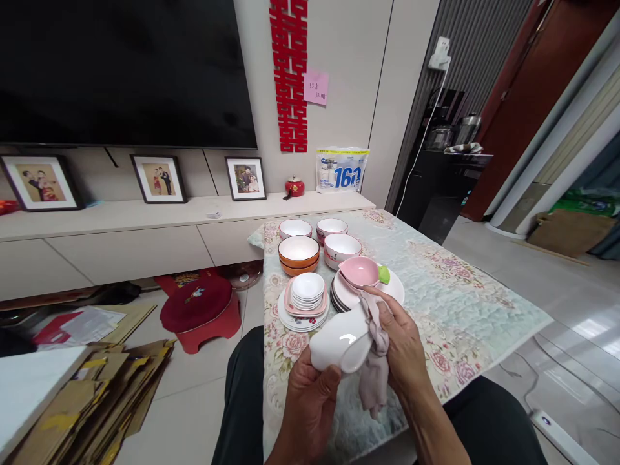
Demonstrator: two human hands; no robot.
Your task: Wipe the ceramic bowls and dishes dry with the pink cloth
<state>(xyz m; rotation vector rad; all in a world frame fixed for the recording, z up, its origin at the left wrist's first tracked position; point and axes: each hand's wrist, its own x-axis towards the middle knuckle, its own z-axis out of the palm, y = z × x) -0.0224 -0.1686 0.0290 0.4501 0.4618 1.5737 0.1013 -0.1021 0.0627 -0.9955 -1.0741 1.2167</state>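
A glossy white ceramic dish (339, 339) with a curved, lobed outline is held above the near end of the table. My left hand (312, 394) grips its lower left edge with the thumb on top. My right hand (402, 339) is closed on a pinkish-grey cloth (374, 381), pressed over the dish's right end, and part of the cloth hangs down. Just beyond are a pink leaf-shaped bowl (359, 271) with a green tip, resting on stacked plates (394, 290), and a pile of small white dishes (309, 284) on pink and white plates (290, 320).
Orange bowls (299, 248) and white bowls (342, 248) stand farther back on the floral tablecloth (445, 310). A red stool (198, 310) and flattened cardboard (97, 400) are on the left. A power strip (557, 429) lies on the floor at right.
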